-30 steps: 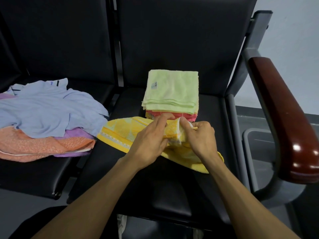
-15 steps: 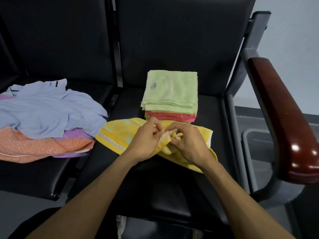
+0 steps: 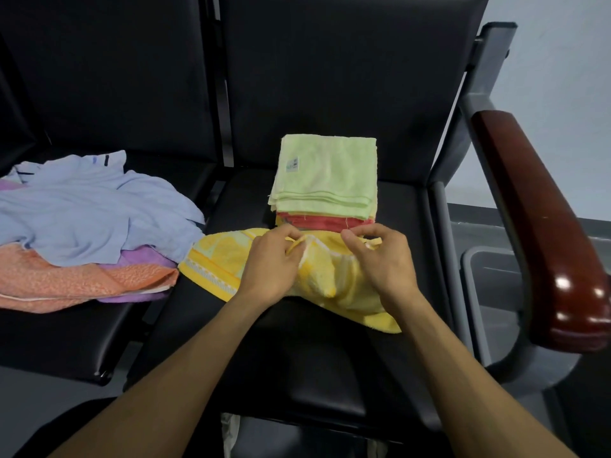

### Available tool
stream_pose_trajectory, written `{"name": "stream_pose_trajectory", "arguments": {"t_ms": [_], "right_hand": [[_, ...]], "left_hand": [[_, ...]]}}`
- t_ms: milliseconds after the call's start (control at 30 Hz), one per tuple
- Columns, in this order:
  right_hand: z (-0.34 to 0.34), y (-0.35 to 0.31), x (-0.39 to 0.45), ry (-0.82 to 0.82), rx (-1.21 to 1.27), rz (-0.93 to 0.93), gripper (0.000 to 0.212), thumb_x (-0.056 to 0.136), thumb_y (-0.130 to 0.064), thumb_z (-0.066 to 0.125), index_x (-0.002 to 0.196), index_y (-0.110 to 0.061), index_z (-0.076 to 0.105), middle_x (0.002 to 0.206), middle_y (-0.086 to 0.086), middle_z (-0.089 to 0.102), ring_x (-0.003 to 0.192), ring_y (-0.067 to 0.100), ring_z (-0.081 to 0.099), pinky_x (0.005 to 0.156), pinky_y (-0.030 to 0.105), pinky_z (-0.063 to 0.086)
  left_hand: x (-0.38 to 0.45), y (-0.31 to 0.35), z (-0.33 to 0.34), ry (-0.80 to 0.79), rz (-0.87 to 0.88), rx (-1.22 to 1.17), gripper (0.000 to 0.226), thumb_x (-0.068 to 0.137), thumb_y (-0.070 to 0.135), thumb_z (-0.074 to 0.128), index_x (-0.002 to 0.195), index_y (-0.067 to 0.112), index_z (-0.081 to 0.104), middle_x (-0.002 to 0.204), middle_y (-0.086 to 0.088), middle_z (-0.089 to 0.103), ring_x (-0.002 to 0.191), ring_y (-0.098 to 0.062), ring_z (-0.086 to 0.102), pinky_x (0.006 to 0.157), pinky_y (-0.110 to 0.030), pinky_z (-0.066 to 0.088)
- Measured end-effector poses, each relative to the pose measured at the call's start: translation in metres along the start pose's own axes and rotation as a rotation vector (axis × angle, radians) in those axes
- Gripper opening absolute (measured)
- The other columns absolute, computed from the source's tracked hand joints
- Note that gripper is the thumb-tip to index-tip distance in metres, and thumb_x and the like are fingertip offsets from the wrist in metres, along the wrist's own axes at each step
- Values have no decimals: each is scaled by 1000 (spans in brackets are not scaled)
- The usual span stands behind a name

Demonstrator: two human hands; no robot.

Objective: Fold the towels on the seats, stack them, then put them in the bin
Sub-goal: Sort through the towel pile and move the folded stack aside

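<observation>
Here the left hand [image 3: 271,262] and the right hand [image 3: 383,259] are both pinching the far edge of the yellow towel [image 3: 224,259], which is lying bunched on the right seat [image 3: 297,358], just in front of the folded stack [image 3: 325,180]. Folding seems only beginning; next they probably need to spread it flat. Unfolded towels [image 3: 82,219] are waiting on the left seat.

I see two black chairs [image 3: 330,94] side by side. Right of them is a shiny brown armrest [image 3: 542,233] on a grey frame. Behind it is a pale wall [image 3: 562,77]. Below is a grey floor [image 3: 20,408].
</observation>
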State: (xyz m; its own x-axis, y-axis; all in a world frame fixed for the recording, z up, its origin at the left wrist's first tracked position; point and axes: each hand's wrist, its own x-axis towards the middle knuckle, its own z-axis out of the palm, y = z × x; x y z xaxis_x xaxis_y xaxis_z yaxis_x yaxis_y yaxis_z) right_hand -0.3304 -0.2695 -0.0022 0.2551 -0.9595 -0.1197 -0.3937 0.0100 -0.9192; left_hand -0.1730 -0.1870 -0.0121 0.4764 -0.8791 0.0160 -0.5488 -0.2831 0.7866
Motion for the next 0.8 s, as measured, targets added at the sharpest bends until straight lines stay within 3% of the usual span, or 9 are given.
{"name": "stream_pose_trajectory", "arguments": {"t_ms": [133,233,300,367,467,600,733,800], "right_hand": [[0,1,-2,-178,214,135,13,88,-27,76,94,-16,73,67,-12,60,58,0,55,55,20,47],[3,0,-2,-312,425,205,12,87,-10,74,99,-6,73,81,13,62,77,24,58,76,40,52],[5,0,-2,-358,426,173,9,93,-4,66,97,-6,75,86,14,64,81,22,58,78,35,52],[7,1,-4,-391,396,130,22,99,-4,56,94,-9,77,89,11,68,79,14,59,73,28,51],[10,1,-3,-349,443,146,28,103,-4,50,94,-9,77,83,7,68,70,6,61,67,22,50],[12,2,-2,-315,526,179,23,100,-1,52,98,-6,75,92,12,71,86,17,66,77,28,53],[9,-2,-5,-390,579,178,40,89,23,44,106,-1,70,94,10,73,84,11,72,71,19,55],[8,-3,-6,-396,471,87,38,87,22,52,105,-4,72,92,5,74,85,9,71,75,19,55]], "left_hand": [[-1,2,-1,13,-38,17,17,102,32,53,108,17,58,90,-2,67,78,-18,63,69,-36,50],[0,2,1,-15,-38,-47,15,100,31,57,99,17,62,86,-3,67,75,-20,62,66,-36,48],[0,2,1,-33,-29,-118,16,98,30,61,91,16,65,81,-2,68,70,-16,60,62,-32,46],[-2,3,2,-51,-11,-130,16,96,29,65,85,17,67,72,3,64,63,-7,54,58,-22,41],[-3,4,2,-56,3,-135,17,93,28,69,79,18,68,64,7,57,56,-4,48,54,-17,39],[-3,6,5,-72,24,-172,14,90,26,74,81,17,69,68,7,61,57,0,49,57,-17,45],[-1,3,5,-35,7,-145,13,92,27,72,84,18,68,76,-1,68,62,-7,56,61,-23,49],[0,1,4,-42,-16,-196,11,93,25,71,85,17,69,81,-1,69,70,-12,61,65,-25,52]]}}
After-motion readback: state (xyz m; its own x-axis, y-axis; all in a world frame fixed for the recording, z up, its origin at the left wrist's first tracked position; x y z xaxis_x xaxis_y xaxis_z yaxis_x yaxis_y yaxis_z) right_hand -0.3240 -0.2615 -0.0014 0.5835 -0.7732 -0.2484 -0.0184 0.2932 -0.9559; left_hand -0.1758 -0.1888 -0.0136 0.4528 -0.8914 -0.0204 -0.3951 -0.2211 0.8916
